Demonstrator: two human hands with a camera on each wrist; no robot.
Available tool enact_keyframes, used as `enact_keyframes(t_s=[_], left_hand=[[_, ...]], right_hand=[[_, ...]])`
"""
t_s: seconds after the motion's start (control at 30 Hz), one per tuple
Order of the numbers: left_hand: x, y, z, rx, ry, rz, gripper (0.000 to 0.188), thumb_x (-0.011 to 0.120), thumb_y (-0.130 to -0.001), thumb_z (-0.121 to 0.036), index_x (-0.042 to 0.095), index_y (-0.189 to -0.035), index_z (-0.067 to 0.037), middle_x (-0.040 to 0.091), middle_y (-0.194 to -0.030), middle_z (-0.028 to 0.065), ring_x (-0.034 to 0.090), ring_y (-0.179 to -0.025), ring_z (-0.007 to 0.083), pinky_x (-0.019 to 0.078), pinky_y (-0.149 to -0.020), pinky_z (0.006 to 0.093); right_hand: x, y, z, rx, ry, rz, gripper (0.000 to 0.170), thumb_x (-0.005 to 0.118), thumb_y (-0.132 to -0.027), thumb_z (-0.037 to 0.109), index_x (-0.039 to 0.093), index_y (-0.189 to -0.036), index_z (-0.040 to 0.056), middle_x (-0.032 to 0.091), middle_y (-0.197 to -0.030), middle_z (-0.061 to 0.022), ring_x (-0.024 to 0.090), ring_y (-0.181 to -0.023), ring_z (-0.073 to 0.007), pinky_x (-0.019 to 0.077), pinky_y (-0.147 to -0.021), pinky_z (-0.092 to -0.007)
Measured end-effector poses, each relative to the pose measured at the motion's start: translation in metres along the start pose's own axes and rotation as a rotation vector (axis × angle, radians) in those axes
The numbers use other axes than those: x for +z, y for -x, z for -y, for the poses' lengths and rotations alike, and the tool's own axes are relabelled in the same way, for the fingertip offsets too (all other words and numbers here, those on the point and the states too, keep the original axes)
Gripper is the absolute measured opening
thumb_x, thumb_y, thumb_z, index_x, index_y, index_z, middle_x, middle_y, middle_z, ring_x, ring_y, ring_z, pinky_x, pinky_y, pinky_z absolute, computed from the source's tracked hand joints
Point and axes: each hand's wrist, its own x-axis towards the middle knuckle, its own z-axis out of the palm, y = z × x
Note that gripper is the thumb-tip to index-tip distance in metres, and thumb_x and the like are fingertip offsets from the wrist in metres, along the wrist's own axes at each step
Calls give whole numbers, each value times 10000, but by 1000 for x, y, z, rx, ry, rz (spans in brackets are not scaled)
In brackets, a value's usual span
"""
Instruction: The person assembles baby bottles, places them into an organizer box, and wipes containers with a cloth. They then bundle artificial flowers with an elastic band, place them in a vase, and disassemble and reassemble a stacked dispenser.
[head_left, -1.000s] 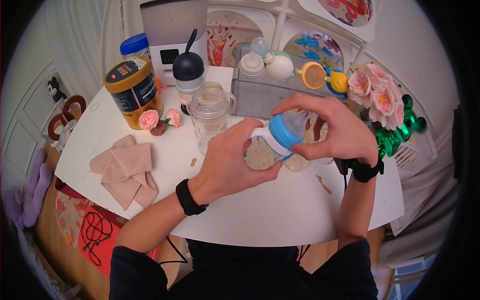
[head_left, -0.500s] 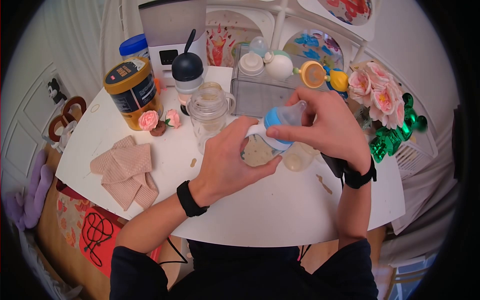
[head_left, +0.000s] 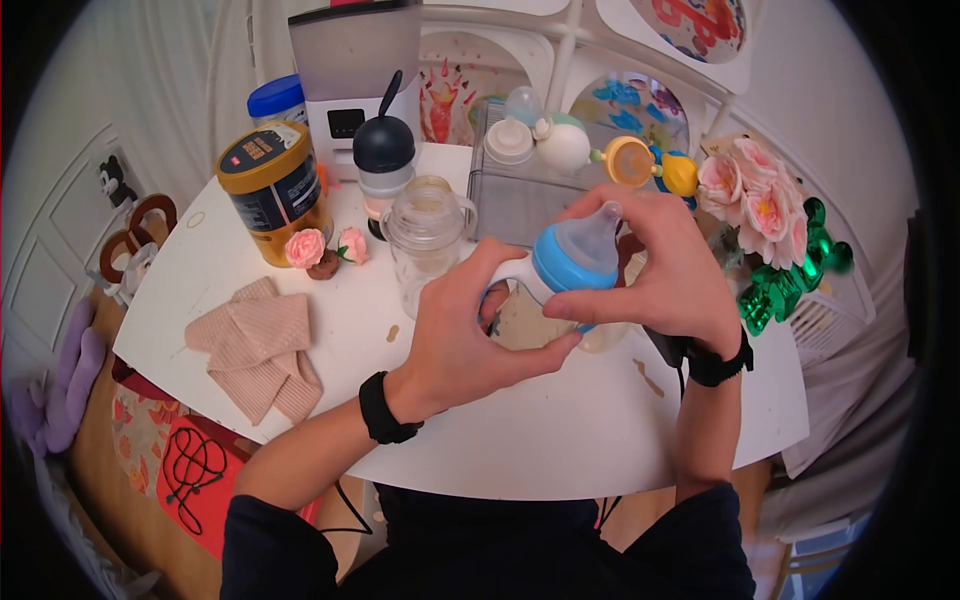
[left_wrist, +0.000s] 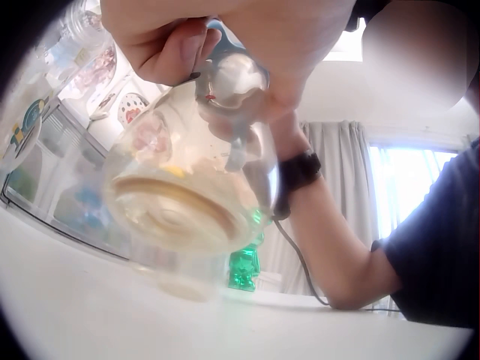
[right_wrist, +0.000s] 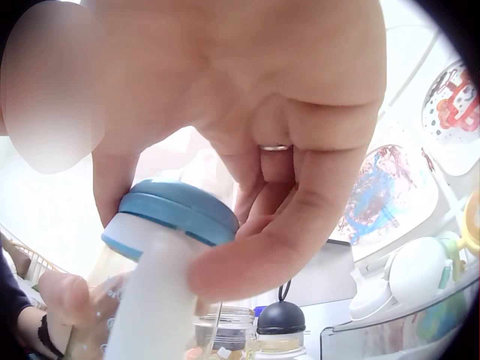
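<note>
A clear baby bottle (head_left: 530, 318) with white handles hangs tilted above the table, its blue collar (head_left: 572, 262) and see-through teat (head_left: 600, 232) on top. My left hand (head_left: 450, 340) grips it at the handle and body. The right hand (head_left: 675, 270) holds the collar between thumb and fingers. In the right wrist view, thumb and fingers stand on either side of the blue collar (right_wrist: 176, 210). The left wrist view looks at the bottle's underside (left_wrist: 172, 214) from below. Behind it, partly hidden, another clear bottle (head_left: 603, 340) stands on the table.
A handled clear bottle (head_left: 425, 235), dark-capped container (head_left: 384, 165) and gold-lidded tub (head_left: 275, 190) stand left of the hands. A grey-lidded box (head_left: 530, 195) with bottle parts lies behind. Pink flowers (head_left: 765, 195) stand right, a folded beige cloth (head_left: 255, 345) lies left.
My right hand's fingers closed in around the collar and teat, then spread around the collar again. The teat points more upward now. The left hand has kept its grip.
</note>
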Motion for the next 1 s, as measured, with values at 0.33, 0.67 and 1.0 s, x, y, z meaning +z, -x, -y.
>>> enact_keyframes(t_s=[0.33, 0.67, 1.0], left_hand=[[-1, 4, 0, -32, -1, -37, 629, 1001, -710, -306, 644, -1168, -64, 565, -745, -23, 459, -606, 61, 370, -535, 230], [-7, -1, 0, -66, 264, 144, 641, 1014, -711, -286, 609, -1155, -62, 391, -632, -117, 334, -568, -2, 212, -550, 216], [3, 4, -3, 45, -126, -120, 622, 1002, -716, -307, 620, -1148, -71, 464, -637, -45, 404, -543, 45, 345, -520, 238]], right_hand=[[24, -7, -3, -126, 145, -190, 474, 920, -716, 416, 621, -777, 53, 560, -593, -63, 533, -528, -225, 428, -530, -341], [23, -8, -8, -144, -43, -40, 424, 888, -742, 409, 633, -751, 70, 597, -578, -68, 582, -512, -280, 460, -526, -353], [50, -4, 4, -1, 450, -384, 468, 854, -776, 475, 690, -800, 38, 624, -564, -102, 640, -503, -314, 504, -519, -403]])
